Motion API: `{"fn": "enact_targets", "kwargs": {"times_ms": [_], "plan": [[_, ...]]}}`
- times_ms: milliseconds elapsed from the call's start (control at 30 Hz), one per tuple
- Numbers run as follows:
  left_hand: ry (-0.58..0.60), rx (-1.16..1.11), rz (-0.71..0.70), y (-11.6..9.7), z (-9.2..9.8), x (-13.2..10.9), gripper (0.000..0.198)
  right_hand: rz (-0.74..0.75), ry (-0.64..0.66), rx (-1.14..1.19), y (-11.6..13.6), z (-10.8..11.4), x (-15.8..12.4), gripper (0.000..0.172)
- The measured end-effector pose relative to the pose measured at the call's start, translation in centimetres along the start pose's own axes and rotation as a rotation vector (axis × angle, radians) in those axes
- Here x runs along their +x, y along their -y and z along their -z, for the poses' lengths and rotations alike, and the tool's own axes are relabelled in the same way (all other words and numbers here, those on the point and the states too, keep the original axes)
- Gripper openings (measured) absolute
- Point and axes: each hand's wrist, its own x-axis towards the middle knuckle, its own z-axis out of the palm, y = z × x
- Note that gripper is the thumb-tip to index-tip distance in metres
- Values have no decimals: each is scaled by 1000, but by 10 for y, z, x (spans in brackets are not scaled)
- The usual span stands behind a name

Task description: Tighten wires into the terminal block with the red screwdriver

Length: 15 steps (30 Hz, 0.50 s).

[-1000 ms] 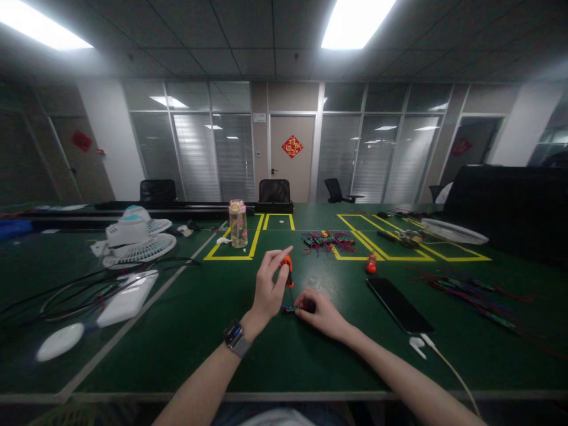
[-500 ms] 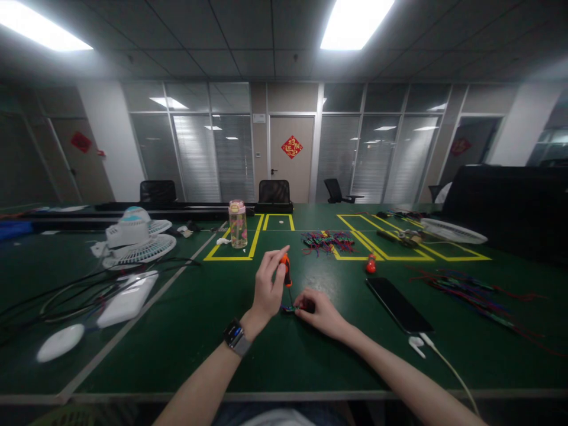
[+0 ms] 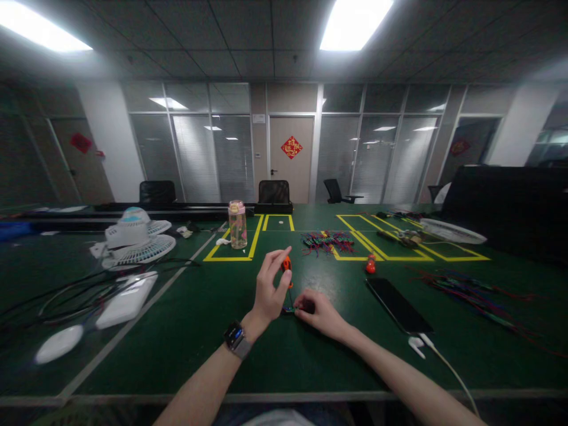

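While the left hand (image 3: 268,287) held an orange-and-black-handled screwdriver (image 3: 287,264) nearly upright, its thumb and fingers close about the handle, the right hand (image 3: 323,315) pinched one end of a small, narrow green circuit board (image 3: 288,310) in a tight grip of thumb and fingertips. The board lay low at the front centre of the broad green tabletop (image 3: 337,367), just beneath the screwdriver's thin dark shaft; whether the tip touched it could not be told.

At the left wrist: one dark-faced smartwatch (image 3: 237,338) with a grey strap.

Beyond the hands: one heap of green boards with red and blue wires (image 3: 328,241).

To the right: one small, rounded red object (image 3: 371,265); one flat black smartphone (image 3: 399,305), a white cable (image 3: 452,368) at its near end; one loose spread of red-and-blue wired boards (image 3: 477,294).

To the left: one clear drinking bottle with a pink lid (image 3: 238,226), upright inside a yellow tape outline (image 3: 228,259); one white fan with a pale blue centre (image 3: 142,245); one white, flat oblong (image 3: 128,300); one white oval piece (image 3: 60,344).
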Motion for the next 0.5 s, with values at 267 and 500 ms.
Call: {"fn": "enact_targets", "kwargs": {"times_ms": [267,500], "plan": [[-69,42,16,4,-4,0,31,4,7,-4,3,2,-1,13],[-55,80,17,0,-2,1,30,-1,4,-13,1,1,0,13]]}}
